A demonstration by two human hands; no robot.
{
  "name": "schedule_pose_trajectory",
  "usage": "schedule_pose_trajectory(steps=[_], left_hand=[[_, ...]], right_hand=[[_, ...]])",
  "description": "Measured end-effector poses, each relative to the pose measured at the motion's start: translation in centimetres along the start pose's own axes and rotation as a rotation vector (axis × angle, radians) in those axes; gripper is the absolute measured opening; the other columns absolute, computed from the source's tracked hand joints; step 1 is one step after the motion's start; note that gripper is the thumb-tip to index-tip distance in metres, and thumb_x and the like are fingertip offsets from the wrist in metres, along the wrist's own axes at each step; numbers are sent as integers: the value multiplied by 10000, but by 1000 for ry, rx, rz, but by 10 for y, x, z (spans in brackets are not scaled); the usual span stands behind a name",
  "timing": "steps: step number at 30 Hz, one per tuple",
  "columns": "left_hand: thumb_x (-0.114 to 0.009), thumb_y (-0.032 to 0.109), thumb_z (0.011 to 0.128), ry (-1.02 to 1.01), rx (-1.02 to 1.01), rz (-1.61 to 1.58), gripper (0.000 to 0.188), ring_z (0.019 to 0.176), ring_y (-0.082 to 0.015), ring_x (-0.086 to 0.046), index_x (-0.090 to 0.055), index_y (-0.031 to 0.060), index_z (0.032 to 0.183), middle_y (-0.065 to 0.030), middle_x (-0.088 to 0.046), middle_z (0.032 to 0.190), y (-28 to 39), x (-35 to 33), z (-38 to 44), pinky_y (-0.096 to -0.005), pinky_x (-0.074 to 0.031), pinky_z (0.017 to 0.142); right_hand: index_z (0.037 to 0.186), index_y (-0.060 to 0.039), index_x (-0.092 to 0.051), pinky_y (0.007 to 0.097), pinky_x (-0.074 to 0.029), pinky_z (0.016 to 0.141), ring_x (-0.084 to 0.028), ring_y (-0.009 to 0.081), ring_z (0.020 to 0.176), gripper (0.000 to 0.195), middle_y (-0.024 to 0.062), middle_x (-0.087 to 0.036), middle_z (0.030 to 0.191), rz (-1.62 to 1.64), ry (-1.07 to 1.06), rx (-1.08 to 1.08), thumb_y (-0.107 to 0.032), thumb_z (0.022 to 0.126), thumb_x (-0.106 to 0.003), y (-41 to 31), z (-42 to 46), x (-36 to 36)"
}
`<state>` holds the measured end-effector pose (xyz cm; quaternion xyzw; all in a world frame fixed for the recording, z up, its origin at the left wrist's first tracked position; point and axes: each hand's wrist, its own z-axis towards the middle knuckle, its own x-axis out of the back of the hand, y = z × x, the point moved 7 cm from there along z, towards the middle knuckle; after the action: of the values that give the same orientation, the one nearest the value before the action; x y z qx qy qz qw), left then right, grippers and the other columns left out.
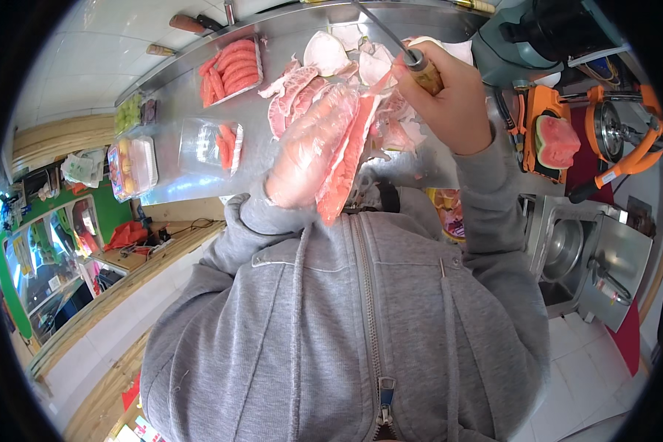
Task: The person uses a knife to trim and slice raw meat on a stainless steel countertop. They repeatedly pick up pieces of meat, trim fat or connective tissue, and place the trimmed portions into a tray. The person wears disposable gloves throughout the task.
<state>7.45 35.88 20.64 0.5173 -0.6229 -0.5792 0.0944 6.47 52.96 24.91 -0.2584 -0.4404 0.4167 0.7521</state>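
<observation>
My left hand, in a clear plastic glove, grips a long piece of red pomelo flesh with pale membrane along its edge. My right hand is closed around the wooden handle of a knife; its narrow metal shaft points up and to the left, past the top rim of the picture. The right fingertips are close to a thin strip at the upper end of the flesh; whether they pinch it I cannot tell. Peeled membranes and thick white rind pieces lie around and beyond both hands.
A tray of peeled red segments stands upper left on the steel counter. Below it is an open clear box with a few segments. Packed fruit boxes stand farther left. At right are an orange tool holding watermelon and a steel basin.
</observation>
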Motion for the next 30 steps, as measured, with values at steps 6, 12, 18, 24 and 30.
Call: schedule_pose_trajectory(steps=[6,12,18,24,30], left_hand=[[-469,261,1023,94,-148,107,339,867,-88,-551,-518,21,1257,-28,-587,1042,12,-4,1,-215,-447,758],[-475,149,1020,196,-367,143,174,893,-65,-519,-522,37,1144,-20,-572,1035,28,6,0,-216,-436,799],[-473,131,1021,212,-379,289,92,735,-45,-506,-474,67,1087,-37,-589,966,31,-3,-6,-171,-402,553],[-489,142,1012,193,-374,293,138,457,-43,-412,-444,45,1098,-63,-577,844,33,-3,-5,-197,-320,360],[-497,148,1011,175,-271,215,149,477,-52,-471,-476,26,1094,-79,-598,885,31,0,-8,-191,-354,371]], right_hand=[[928,11,-612,253,-409,515,-499,95,557,182,45,-568,642,-12,153,-48,-134,855,-695,-1,1,-6],[849,18,-615,246,-447,515,-588,101,542,193,53,-624,633,454,49,-381,-154,832,-701,-3,-17,-19],[864,12,-633,210,-430,530,-554,46,583,111,13,-611,714,411,-4,-434,-75,839,-698,-24,-19,-31],[818,34,-600,236,-488,509,-610,89,545,121,53,-624,621,536,-20,-381,-82,830,-630,-18,-17,-36],[875,17,-632,223,-460,523,-574,66,574,68,25,-626,691,599,-126,-439,-36,844,-663,-14,-18,-43]])
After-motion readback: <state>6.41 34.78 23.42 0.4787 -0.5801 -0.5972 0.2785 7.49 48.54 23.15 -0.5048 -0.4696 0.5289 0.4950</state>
